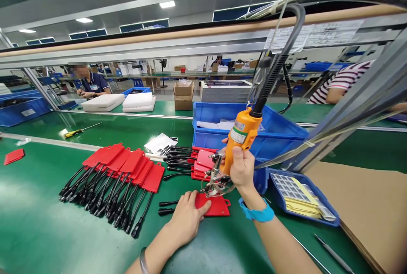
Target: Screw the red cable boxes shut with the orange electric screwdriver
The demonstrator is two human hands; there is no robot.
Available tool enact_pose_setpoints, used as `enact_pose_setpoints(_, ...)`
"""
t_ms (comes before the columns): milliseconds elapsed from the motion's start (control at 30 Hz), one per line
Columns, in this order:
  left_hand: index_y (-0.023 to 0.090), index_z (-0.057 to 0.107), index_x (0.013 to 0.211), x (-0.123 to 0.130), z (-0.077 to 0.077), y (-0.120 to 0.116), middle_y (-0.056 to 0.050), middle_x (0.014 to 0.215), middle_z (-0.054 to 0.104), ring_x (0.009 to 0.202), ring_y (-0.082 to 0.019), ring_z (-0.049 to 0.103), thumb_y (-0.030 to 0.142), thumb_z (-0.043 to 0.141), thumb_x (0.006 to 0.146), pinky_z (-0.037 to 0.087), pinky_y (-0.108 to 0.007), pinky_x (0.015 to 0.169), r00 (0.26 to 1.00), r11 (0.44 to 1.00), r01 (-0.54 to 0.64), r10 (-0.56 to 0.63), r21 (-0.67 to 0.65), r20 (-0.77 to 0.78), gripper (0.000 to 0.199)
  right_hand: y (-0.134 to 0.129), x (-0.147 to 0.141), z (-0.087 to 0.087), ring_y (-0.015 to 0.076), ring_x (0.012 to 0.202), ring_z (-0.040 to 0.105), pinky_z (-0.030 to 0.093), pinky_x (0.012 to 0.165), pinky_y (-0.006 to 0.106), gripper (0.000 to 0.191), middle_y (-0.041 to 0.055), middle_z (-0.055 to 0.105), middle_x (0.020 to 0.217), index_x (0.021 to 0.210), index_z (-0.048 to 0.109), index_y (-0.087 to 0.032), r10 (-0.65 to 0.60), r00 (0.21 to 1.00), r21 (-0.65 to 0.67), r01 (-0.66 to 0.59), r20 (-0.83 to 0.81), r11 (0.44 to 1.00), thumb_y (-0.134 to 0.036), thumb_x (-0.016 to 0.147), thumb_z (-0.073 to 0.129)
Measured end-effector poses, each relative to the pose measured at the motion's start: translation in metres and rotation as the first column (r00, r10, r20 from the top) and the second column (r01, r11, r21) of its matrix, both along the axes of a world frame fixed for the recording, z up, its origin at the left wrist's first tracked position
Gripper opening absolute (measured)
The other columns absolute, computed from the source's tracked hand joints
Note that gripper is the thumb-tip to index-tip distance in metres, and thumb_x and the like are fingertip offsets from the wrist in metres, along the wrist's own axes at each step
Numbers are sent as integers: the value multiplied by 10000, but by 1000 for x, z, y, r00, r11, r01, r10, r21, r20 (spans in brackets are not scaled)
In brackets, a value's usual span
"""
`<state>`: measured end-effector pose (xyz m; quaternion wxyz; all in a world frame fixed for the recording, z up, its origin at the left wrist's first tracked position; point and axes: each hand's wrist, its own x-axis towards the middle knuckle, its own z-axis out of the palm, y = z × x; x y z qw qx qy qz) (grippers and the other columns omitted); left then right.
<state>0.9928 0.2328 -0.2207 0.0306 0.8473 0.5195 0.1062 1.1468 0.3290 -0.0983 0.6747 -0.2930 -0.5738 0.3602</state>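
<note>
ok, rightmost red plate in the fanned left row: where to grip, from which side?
Probably pinch the rightmost red plate by its free right edge, coming from the right: neighbouring red plates crowd its left, and the black leads trail from its near end, looking flexible and a poorer hold.

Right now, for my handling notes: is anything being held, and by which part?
The right hand holds an orange tool by its lower body; the left hand rests on a red case.
</note>
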Motion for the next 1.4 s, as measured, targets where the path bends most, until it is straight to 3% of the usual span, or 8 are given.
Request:
enact_pose_setpoints(267,320,390,1379,-2,0,0,-180,1347,423,1169,-331,446,256,522,873,439,-462,918,1000,999,-1,1,48,6,526,-6,-1,-5,112,404,490,400,344,227,396,-31,541,576,966,573,-182,28,999,22,-27,-43,999,-550,838,501)
enact_pose_setpoints(433,230,420,1363,8,-5,6,-195,1407,404,1249,-329,425,269,593,852,431,-469,976,999,996,31,-32,81,13,541,-25,7,35,111,410,514,422,348,227,398,-14,553,606,1000,624,-184,-95,991,68,102,-91,992,-529,856,486)
enact_pose_setpoints(567,203,411,1376,13,-13,10,-201,1389,439,1314,-308,379,310,568,875,393,-457,1036,996,994,74,-77,76,36,536,-31,-3,58,119,444,541,441,377,229,419,-18,549,606,1083,610,-200,-72,994,100,81,-87,992,-531,863,479)
enact_pose_setpoints(733,365,336,1408,9,-19,8,-144,1376,462,1339,-324,336,403,453,923,322,-549,1055,999,997,-7,4,80,35,500,-21,-23,35,103,418,506,441,390,233,420,-33,548,579,1032,590,-181,9,994,39,-4,-106,999,-546,841,509)
enact_pose_setpoints(900,373,349,1402,8,-18,7,-127,1345,493,1296,-274,399,403,452,924,307,-526,1070,999,998,-9,6,66,51,490,-18,-31,12,107,428,509,426,382,229,453,-43,533,581,1076,563,-179,58,994,-27,-61,-98,998,-559,837,504)
enact_pose_setpoints(1200,365,404,1375,10,-6,8,-131,1376,477,1328,-290,357,406,463,918,291,-544,1073,995,1000,-10,12,-24,97,463,-11,-40,-3,104,449,502,416,399,227,399,-38,528,593,1000,546,-172,63,998,-38,-64,-23,997,-540,854,495)
enact_pose_setpoints(1300,372,397,1376,10,-7,9,-127,1442,397,1342,-293,334,420,455,918,290,-544,1073,994,1000,-4,6,-20,107,464,-9,-44,-8,101,465,504,431,418,225,374,-34,532,599,959,554,-173,59,998,-37,-59,-6,998,-528,850,509)
enact_pose_setpoints(1400,386,379,1382,10,-11,10,-121,1423,422,1321,-289,365,423,442,923,312,-539,1058,994,1000,-14,14,-4,108,466,-11,-46,-13,98,466,502,449,429,228,364,-28,533,597,901,559,-174,57,998,-24,-57,-4,998,-530,845,510)
